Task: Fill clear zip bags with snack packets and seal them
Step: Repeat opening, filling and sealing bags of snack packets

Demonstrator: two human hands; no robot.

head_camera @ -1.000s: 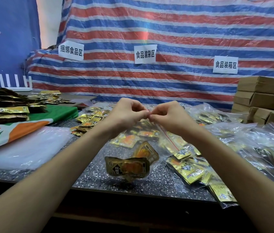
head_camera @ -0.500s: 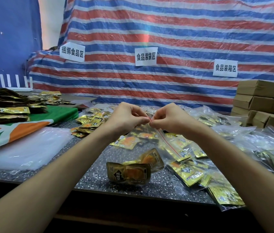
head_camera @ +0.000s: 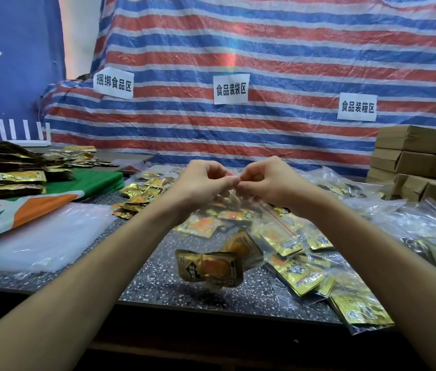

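My left hand (head_camera: pixel 201 183) and my right hand (head_camera: pixel 267 182) meet fingertip to fingertip above the table, both pinching the top edge of a clear zip bag (head_camera: pixel 241 223). The bag hangs from them with its red zip line (head_camera: pixel 282 223) slanting down to the right. Gold snack packets (head_camera: pixel 209 267) sag in the bag's bottom, just above the speckled table (head_camera: pixel 158 277). Loose gold packets (head_camera: pixel 142 194) lie behind my left wrist, and more (head_camera: pixel 299 274) lie under my right forearm.
A stack of empty clear bags (head_camera: pixel 37 236) lies at the left beside a green and orange cloth (head_camera: pixel 24 207) with dark gold packets (head_camera: pixel 13 172) piled on it. Filled clear bags (head_camera: pixel 425 236) cover the right. Cardboard boxes (head_camera: pixel 420 156) stand at the back right before a striped tarpaulin.
My hands stay pinched together on the bag's top and have sunk slightly in view. The hanging bag has swung a little, and the zip line now reaches further down right.
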